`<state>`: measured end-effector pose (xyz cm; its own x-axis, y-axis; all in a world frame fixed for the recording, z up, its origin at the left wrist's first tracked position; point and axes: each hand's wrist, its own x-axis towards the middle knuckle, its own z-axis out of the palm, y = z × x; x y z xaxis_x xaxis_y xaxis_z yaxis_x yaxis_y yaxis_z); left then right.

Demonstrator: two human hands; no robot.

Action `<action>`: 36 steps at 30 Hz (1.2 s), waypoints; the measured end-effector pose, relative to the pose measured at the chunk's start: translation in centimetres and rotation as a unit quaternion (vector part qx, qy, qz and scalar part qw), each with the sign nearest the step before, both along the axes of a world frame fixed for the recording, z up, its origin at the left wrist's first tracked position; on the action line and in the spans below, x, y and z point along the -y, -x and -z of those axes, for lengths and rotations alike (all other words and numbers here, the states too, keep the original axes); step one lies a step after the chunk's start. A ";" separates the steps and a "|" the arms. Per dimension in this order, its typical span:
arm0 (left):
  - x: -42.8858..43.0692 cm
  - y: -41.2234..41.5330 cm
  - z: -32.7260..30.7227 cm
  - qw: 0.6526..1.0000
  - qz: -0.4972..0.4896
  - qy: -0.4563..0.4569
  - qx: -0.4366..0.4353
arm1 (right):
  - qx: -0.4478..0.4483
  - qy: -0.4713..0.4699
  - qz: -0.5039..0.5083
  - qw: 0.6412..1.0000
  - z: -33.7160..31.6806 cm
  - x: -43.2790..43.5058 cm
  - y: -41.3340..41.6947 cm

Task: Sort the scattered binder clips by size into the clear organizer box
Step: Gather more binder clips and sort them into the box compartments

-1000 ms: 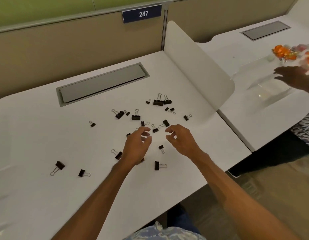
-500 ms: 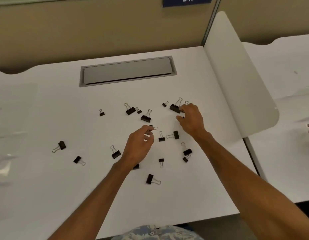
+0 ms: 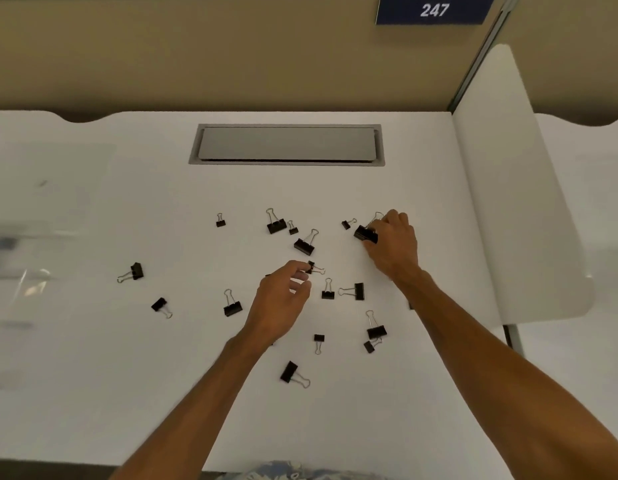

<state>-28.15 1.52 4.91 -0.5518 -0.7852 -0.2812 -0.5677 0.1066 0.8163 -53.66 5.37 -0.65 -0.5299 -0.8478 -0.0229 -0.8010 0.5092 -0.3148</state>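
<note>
Several black binder clips of different sizes lie scattered on the white desk. My right hand is at the far right of the scatter, its fingers curled round a large clip. My left hand hovers in the middle, thumb and fingertips closing on a small clip. More large clips lie at the back, the centre and the front. A blurred clear shape, possibly the organizer box, sits at the far left edge.
A grey cable hatch is set into the desk behind the clips. A white curved divider panel stands on the right, with another desk beyond it. A beige partition with a blue 247 sign runs along the back.
The camera has swung left and down, and the neighbouring desk with the other person's hand has left the view. My right hand reached out to the far large clip and closed round it. My left hand stays over the small clip.
</note>
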 end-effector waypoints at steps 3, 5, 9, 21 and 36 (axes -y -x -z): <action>-0.2 0.0 -0.2 1.000 -0.011 0.005 -0.007 | 0.055 0.036 0.002 0.998 -0.6 -0.3 -0.8; -0.2 -0.4 -0.3 1.000 -0.019 0.007 -0.013 | 0.123 0.071 0.015 0.990 -1.1 -0.6 -1.8; 0.0 -1.9 -0.4 0.999 -0.044 0.018 -0.020 | 0.265 0.139 -0.017 0.954 -2.8 -1.2 -4.6; 0.5 -12.0 -1.7 0.988 -0.128 0.077 -0.039 | 0.467 0.167 -0.066 0.866 -6.8 -0.3 -16.8; -2.6 -34.3 -3.6 0.968 -0.203 0.146 0.022 | 0.508 0.147 -0.146 0.836 -10.5 0.0 -39.3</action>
<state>6.12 4.12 8.50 -0.1739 -0.9843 -0.0302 -0.6447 0.0906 0.7591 -14.33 5.41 9.88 -0.1337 -0.9856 -0.1030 -0.1210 0.1194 -0.9854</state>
